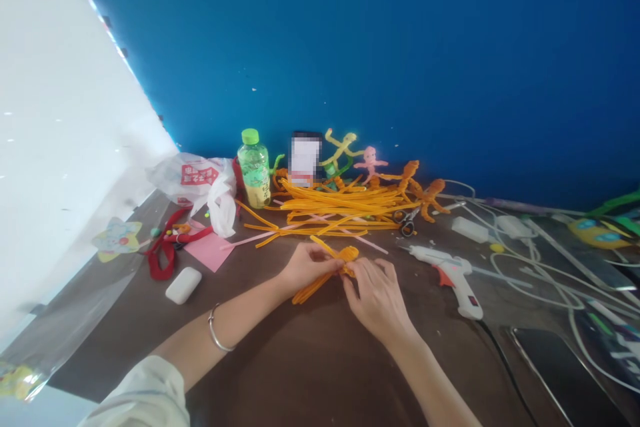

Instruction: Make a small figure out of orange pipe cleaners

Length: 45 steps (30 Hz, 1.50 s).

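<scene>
Both hands meet over the middle of the table around an orange pipe cleaner figure (349,253), with a coiled rounded top and loose stems hanging toward me. My left hand (313,268), a silver bangle on its wrist, pinches the figure from the left. From the right, my right hand (374,290) closes its fingers on the same piece; its fingertips partly hide the stems. Just beyond lies a heap of loose orange pipe cleaners (325,203). Finished-looking orange figures (431,199) and a pink figure (370,161) stand behind it.
Right of my hands lies a white glue gun (453,273) with a black cord, near a dark phone (565,373) and tangled white cables. Scissors (407,221) rest by the heap. A green-capped bottle (255,173), plastic bag (187,177) and white case (183,285) are at left.
</scene>
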Available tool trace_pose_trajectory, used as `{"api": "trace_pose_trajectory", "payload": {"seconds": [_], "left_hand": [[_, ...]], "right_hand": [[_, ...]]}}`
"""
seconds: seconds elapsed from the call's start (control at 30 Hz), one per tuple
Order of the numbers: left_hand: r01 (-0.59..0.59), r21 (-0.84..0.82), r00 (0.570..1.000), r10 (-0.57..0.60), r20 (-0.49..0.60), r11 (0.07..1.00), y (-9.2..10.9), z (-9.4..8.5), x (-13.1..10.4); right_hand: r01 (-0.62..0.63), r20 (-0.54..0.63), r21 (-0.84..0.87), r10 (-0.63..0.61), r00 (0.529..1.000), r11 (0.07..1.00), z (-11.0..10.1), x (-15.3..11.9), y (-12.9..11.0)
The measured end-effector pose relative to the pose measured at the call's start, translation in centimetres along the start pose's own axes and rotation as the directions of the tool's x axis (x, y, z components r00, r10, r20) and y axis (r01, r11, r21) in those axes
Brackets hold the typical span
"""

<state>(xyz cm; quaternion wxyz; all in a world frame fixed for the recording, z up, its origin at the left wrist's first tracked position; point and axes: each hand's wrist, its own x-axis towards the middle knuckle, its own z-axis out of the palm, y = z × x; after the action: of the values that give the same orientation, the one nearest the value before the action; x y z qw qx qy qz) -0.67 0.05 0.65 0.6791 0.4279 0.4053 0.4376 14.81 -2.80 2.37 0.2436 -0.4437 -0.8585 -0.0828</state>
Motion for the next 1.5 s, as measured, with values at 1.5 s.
{"api": "trace_pose_trajectory", "payload": {"seconds": [1.5], "left_hand": [[0.194,-0.261,0.96,-0.128,0.247,0.946,0.5,0.8,-0.8]], "right_hand": [[0.148,-0.191,0.091,-0.128,0.973,0.985,-0.9,-0.3,0.5]]}}
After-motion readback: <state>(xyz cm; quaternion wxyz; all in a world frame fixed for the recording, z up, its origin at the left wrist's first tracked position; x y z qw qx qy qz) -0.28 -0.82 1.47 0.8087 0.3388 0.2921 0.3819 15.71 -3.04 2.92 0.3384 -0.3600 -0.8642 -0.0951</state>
